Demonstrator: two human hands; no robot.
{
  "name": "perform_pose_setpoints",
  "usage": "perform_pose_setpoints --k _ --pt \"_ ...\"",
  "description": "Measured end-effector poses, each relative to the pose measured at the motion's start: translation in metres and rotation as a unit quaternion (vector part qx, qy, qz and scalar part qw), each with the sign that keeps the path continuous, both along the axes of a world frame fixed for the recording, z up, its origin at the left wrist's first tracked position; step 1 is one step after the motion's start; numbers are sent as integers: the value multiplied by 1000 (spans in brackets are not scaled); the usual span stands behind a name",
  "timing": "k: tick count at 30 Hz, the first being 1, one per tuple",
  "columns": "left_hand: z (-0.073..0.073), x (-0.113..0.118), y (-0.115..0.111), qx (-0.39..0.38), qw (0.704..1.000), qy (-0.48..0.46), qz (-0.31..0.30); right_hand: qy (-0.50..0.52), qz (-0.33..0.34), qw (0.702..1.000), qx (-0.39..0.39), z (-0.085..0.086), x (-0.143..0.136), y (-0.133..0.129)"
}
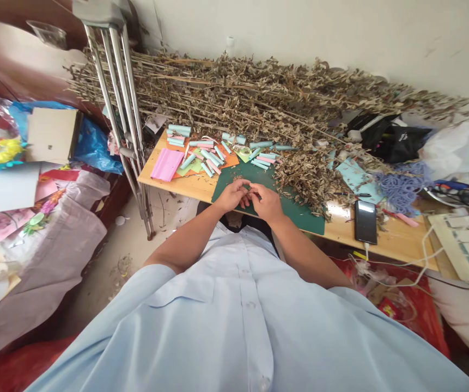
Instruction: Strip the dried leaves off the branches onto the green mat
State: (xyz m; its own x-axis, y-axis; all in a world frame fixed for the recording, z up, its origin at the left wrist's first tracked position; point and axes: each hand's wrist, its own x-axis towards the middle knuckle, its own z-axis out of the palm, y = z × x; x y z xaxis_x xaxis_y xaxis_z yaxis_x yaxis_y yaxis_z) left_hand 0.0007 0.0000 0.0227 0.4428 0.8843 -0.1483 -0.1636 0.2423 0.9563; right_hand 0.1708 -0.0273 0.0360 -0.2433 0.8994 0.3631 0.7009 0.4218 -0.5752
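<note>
Over the near edge of a green cutting mat (299, 215), my left hand (231, 196) and my right hand (267, 201) meet at the fingertips. The fingers of both are bent and closed together. Whatever lies between them is too small or hidden to make out. To the right of my hands, a heap of crumbled dried leaves (305, 179) covers part of the mat. Several small blue and pink paper rolls (212, 158) lie just beyond, some on orange and green paper. A stack of pink paper sheets (167, 164) is at the table's left end.
Long dried leafy stalks (234, 90) fill the back along the wall. A metal crutch (122, 109) leans at the left. On the right are a phone (365, 222) with a cable, a pen (352, 194), purple cord (401, 185) and a power strip (461, 245).
</note>
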Motion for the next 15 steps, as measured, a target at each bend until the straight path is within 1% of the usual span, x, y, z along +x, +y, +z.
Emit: perform_pose_setpoints --k 7,11,15 --pt "-1 1 -1 33 998 33 34 15 -11 1000 5 -3 -1 2" --pt "-2 2 -1 22 998 27 44 15 -13 1000 -4 -5 0 2" --pt "1 3 -2 10 998 17 62 39 -7 999 -13 -7 2 1"
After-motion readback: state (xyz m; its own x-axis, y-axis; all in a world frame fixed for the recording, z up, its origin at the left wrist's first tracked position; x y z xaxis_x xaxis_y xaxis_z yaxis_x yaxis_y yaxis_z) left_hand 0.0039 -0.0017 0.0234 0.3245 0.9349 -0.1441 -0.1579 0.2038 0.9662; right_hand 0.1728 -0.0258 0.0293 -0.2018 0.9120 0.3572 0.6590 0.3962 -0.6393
